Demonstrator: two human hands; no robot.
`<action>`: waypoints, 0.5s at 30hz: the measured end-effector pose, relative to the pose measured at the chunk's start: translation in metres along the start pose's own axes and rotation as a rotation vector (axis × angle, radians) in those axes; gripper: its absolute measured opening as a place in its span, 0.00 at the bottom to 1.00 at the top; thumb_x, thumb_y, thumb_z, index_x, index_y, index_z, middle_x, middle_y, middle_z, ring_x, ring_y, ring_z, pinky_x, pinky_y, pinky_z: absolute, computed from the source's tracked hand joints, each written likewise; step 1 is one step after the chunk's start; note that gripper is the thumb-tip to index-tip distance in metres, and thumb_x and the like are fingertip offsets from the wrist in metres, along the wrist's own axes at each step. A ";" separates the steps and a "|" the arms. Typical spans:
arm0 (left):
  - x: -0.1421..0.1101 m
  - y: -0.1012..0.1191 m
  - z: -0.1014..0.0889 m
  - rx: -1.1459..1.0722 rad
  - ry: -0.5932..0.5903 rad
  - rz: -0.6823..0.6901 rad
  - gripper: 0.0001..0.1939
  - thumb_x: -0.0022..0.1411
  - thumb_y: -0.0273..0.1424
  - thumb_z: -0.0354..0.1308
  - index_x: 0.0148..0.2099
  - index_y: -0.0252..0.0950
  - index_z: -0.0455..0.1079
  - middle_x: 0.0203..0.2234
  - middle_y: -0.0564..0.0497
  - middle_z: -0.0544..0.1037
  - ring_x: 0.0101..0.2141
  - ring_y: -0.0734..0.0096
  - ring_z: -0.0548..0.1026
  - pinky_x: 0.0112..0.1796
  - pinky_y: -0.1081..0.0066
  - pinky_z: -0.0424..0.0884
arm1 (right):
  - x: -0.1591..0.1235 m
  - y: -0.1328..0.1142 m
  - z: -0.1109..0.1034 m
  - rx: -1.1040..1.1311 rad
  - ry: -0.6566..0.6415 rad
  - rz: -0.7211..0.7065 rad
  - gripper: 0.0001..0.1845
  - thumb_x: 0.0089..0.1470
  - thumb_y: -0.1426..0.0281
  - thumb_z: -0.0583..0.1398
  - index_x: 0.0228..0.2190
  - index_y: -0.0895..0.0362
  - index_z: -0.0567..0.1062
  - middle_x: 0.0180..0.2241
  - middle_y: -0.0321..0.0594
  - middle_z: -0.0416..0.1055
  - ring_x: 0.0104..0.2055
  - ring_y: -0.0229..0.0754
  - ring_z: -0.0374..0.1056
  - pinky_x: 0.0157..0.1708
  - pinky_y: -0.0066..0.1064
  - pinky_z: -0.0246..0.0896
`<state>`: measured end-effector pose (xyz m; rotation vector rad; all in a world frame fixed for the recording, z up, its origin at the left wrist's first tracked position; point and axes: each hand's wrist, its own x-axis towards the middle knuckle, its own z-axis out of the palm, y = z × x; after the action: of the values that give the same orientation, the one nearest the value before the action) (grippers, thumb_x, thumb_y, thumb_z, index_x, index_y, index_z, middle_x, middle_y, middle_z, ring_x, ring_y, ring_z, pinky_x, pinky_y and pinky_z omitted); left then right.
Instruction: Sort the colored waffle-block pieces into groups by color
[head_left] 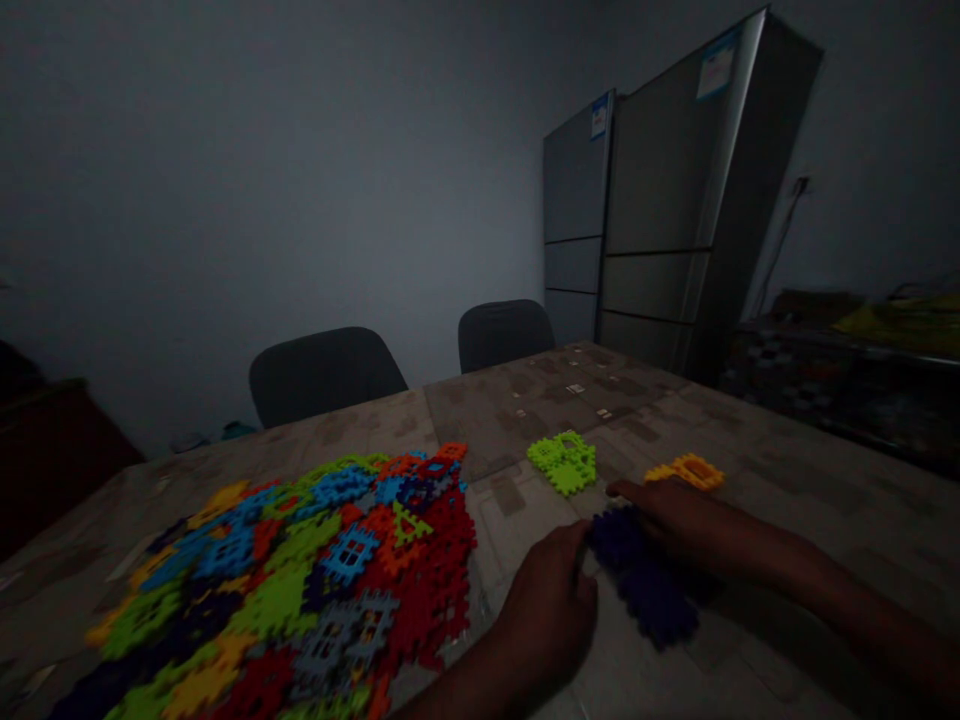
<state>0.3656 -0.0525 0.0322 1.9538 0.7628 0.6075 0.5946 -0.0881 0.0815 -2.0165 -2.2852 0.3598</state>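
Dark purple interlocking tiles (660, 605) with toothed edges lie in front of me, two or more of them joined or touching. My left hand (551, 605) is at their left side, fingers curled, with the index fingertip against the upper tile's edge. From the right, my right hand (675, 520) reaches over the upper tile, its fingers bent around the far edge. The right thumb is hidden. Just beyond the hands sits a cluster of lime green tiles (564, 463). Yellow-orange tiles (697, 470) lie behind my right hand, which partly covers them.
A large heap of mixed-colour toothed tiles (300, 590) spreads over the left of the table (517, 405). Two dark chairs (322, 375) stand at the far side. Tall grey refrigerators (660, 190) are at the back right, near a cluttered low surface (840, 370).
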 end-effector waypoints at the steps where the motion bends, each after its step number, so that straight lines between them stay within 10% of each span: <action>1: -0.003 0.001 -0.001 -0.008 0.009 -0.024 0.34 0.55 0.19 0.55 0.64 0.35 0.71 0.59 0.42 0.76 0.58 0.50 0.72 0.62 0.55 0.62 | 0.000 0.000 0.000 0.000 0.004 -0.001 0.24 0.61 0.75 0.52 0.57 0.58 0.73 0.46 0.55 0.81 0.47 0.55 0.78 0.42 0.35 0.66; 15: -0.003 -0.015 0.014 -0.383 0.027 -0.245 0.36 0.55 0.24 0.60 0.67 0.35 0.65 0.60 0.38 0.73 0.48 0.59 0.76 0.49 0.64 0.71 | 0.011 0.005 -0.002 -0.067 0.059 -0.013 0.25 0.61 0.75 0.51 0.58 0.55 0.73 0.42 0.54 0.80 0.43 0.54 0.76 0.41 0.37 0.63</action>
<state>0.3694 -0.0567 0.0119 1.4799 0.8206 0.5826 0.5984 -0.0762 0.0811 -2.0131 -2.3041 0.2222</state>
